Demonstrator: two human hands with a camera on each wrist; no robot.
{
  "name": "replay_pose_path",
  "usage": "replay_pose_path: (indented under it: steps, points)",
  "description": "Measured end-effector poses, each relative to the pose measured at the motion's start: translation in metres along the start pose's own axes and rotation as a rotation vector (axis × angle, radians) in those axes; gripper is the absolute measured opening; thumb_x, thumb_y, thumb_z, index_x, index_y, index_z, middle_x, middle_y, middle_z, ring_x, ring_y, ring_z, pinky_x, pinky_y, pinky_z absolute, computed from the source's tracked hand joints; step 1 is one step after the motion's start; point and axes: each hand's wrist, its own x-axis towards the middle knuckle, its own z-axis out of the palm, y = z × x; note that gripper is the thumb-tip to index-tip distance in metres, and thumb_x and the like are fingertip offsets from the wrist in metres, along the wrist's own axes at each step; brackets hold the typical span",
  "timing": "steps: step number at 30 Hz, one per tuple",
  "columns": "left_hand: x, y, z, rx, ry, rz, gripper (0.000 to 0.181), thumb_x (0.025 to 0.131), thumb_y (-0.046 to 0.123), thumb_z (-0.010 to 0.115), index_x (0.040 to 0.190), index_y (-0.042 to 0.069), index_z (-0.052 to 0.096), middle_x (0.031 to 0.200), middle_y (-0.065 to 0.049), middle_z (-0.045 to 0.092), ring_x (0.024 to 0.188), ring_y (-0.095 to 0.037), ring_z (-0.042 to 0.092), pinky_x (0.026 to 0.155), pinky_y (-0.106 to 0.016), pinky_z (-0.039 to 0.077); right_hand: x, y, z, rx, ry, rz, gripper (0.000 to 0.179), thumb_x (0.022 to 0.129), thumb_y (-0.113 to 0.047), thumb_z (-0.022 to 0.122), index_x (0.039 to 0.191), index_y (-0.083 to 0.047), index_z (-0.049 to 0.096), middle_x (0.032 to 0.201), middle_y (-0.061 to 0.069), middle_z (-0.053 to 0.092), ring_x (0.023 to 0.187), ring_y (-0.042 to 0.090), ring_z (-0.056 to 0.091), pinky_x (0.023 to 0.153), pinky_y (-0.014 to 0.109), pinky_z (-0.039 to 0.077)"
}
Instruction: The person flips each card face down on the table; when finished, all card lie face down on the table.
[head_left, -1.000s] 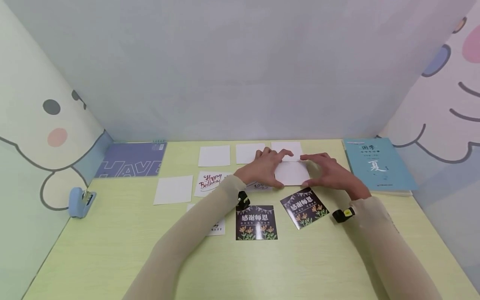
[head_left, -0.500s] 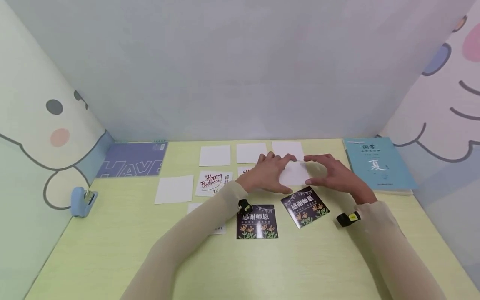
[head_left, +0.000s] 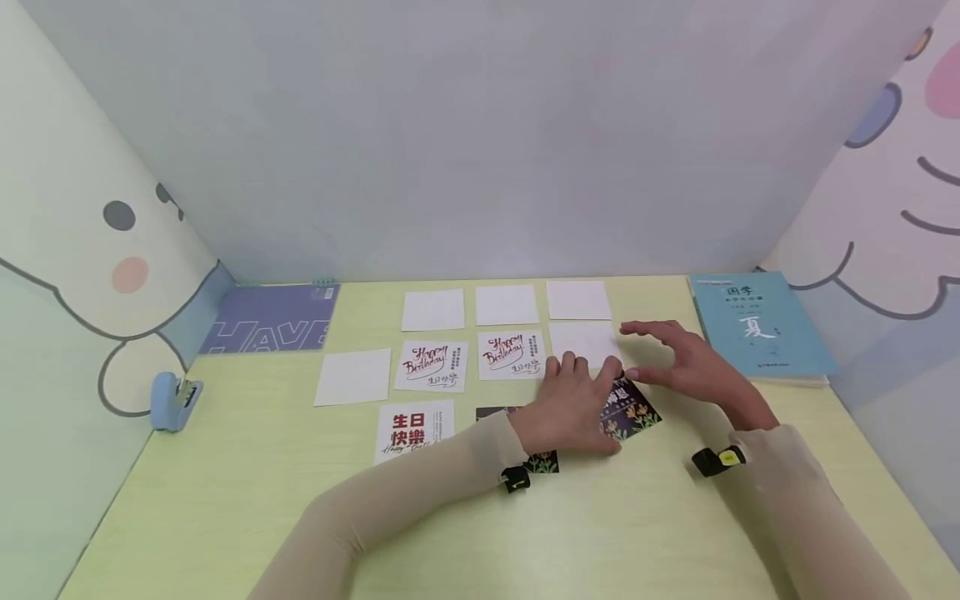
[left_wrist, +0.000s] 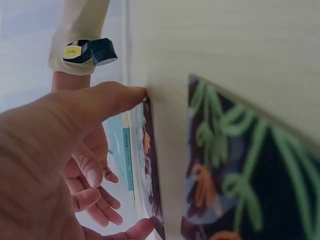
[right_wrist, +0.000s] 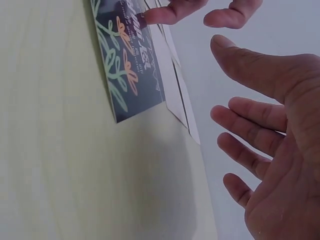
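Observation:
My left hand (head_left: 570, 408) reaches over a tilted dark greeting card (head_left: 639, 410) with orange flowers and white lettering. In the left wrist view its thumb lies at one edge of that card and a fingertip at the opposite edge; the card lies flat on the table. A second dark flower card (head_left: 546, 463) is partly hidden under the left hand and sleeve. My right hand (head_left: 686, 362) hovers to the right of the tilted card, fingers apart and holding nothing. Just beyond the hands lies a blank white card (head_left: 581, 340).
Two Happy Birthday cards (head_left: 431, 365), a red-lettered card (head_left: 415, 427) and several blank white cards (head_left: 433, 310) lie in rows. A purple notebook (head_left: 270, 321) and blue stapler (head_left: 172, 402) sit left. A teal book (head_left: 761, 325) lies right; the wall (head_left: 480, 167) rises behind.
My left hand has come toward me from the blank white card to the tilted dark card, uncovering a Happy Birthday card. My right hand has shifted slightly right and nearer.

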Motion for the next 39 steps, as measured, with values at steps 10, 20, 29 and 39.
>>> replay_pose_path:
  steps: [10, 20, 29, 39]
  points:
    - [0.001, -0.008, -0.003, -0.124, 0.012, 0.059, 0.093, 0.071, 0.054, 0.089, 0.141, 0.030, 0.033, 0.101, 0.003, 0.049, 0.090, -0.017, 0.041, 0.077, -0.031, 0.026, -0.021, -0.004, 0.005, -0.022, -0.065, -0.018, 0.080, 0.088, -0.032, 0.090, 0.158, -0.023, 0.053, 0.158, 0.006, 0.057, 0.140, 0.026, 0.045, 0.109, 0.057, 0.043]
    - [0.002, -0.025, -0.018, -0.226, 0.023, 0.076, 0.095, 0.072, 0.049, 0.092, 0.144, 0.030, 0.032, 0.126, -0.002, 0.055, 0.103, -0.017, 0.047, 0.083, -0.031, 0.035, -0.027, -0.022, 0.006, -0.087, -0.064, -0.105, 0.106, 0.069, -0.035, 0.103, 0.160, -0.023, 0.049, 0.155, 0.003, 0.059, 0.135, 0.026, 0.048, 0.101, 0.056, 0.044]
    - [0.007, -0.025, -0.015, -0.317, 0.093, 0.132, 0.102, 0.086, 0.059, 0.084, 0.162, 0.037, 0.021, 0.155, -0.008, 0.053, 0.132, -0.025, 0.058, 0.099, -0.040, 0.043, -0.029, -0.026, 0.001, 0.012, 0.050, -0.154, 0.129, 0.065, -0.014, 0.104, 0.170, -0.020, 0.029, 0.155, 0.004, 0.055, 0.139, -0.002, 0.043, 0.110, 0.019, 0.037]
    - [0.008, -0.029, -0.015, -0.515, 0.164, 0.235, 0.090, 0.091, 0.058, 0.081, 0.165, 0.051, 0.030, 0.153, -0.008, 0.045, 0.121, -0.013, 0.056, 0.103, -0.043, 0.046, -0.036, -0.023, 0.003, 0.184, 0.081, -0.180, 0.133, 0.068, -0.001, 0.097, 0.173, -0.013, 0.015, 0.166, 0.001, 0.041, 0.145, -0.008, 0.036, 0.109, 0.016, 0.032]
